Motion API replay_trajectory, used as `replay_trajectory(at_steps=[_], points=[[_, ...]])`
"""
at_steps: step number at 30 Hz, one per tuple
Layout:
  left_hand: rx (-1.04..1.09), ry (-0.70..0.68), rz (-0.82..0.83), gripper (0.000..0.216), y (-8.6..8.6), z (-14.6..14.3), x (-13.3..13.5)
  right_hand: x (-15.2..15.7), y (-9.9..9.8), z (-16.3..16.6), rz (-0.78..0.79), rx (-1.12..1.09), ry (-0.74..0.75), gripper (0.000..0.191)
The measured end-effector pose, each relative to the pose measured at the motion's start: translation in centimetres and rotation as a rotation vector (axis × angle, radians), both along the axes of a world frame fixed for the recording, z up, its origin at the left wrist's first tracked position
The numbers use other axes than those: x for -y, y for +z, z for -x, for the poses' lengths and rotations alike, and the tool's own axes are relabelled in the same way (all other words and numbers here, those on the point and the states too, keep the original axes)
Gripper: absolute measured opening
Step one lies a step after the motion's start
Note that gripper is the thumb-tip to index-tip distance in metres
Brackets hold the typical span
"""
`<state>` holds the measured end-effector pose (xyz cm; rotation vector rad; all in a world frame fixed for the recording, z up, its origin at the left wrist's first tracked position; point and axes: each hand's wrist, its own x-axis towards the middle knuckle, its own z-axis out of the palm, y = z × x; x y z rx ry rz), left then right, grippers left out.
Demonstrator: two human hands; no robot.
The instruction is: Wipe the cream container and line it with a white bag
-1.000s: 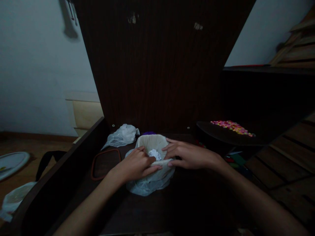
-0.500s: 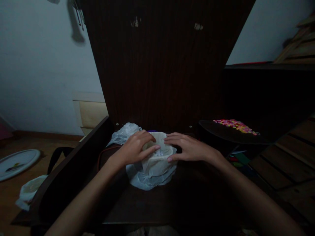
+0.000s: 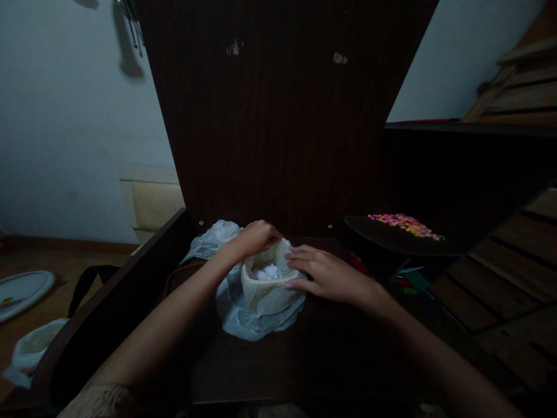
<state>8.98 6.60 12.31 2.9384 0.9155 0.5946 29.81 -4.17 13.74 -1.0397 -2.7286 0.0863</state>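
Observation:
A small container (image 3: pixel 270 296) covered with thin white cloth-like or plastic sheeting stands on the dark wooden surface, its mouth facing up. Crumpled white paper-like material (image 3: pixel 268 271) lies inside it. The loose white sheeting (image 3: pixel 243 331) spreads around its base. At the back left of the rim is my left hand (image 3: pixel 259 237), its fingers curled together over the sheeting's edge; the fingertips are partly hidden. My right hand (image 3: pixel 319 271) rests against the right side of the rim, fingers stretched out and thumb towards the front.
A crumpled white plastic bag (image 3: pixel 215 239) lies behind my left forearm. Small colourful pieces (image 3: pixel 404 225) cover part of a dark side shelf (image 3: pixel 365 232). A raised dark side panel (image 3: pixel 117 296) borders the left, and a tall dark board (image 3: pixel 270 133) stands behind.
My left hand has moved from the container's left side to its back rim, with its fingers now curled. More white crumpled material shows inside. The view has shifted slightly.

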Motion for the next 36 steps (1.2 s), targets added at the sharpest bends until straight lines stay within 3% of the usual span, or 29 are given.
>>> replay_trajectory(at_steps=[5, 12, 17, 20, 23, 29, 33, 36], points=[[0.044, -0.001, -0.004, 0.023, -0.5, 0.1, 0.0, 1.4, -0.3, 1.0, -0.02, 0.027, -0.063, 0.033], [0.038, 0.01, -0.008, 0.023, 0.0, 0.0, 0.4, 2.2, -1.0, 1.4, -0.067, -0.03, -0.082, 0.034], [0.038, -0.036, 0.013, 0.026, 0.7, -0.1, 0.8, 1.5, -0.9, 1.0, -0.072, -0.064, -0.137, 0.081], [0.035, -0.083, 0.05, 0.023, 0.6, -0.1, 0.6, 1.1, -1.3, 0.9, -0.001, -0.016, -0.162, 0.092], [0.052, -0.078, 0.059, 0.022, 0.1, -0.1, 0.1, 1.1, -2.0, 1.2, 0.012, -0.01, -0.2, 0.085], [0.085, -0.049, 0.054, 0.021, -0.6, -0.2, -0.4, 2.2, -3.5, 2.5, -0.167, -0.034, -0.271, 0.062], [0.09, -0.052, 0.056, 0.021, -0.6, -0.2, -0.3, 2.7, -2.7, 2.6, -0.145, 0.003, -0.278, 0.048], [0.085, -0.056, 0.058, 0.021, -0.5, -0.1, -0.2, 2.3, -1.7, 2.2, -0.163, -0.007, -0.248, 0.057]])
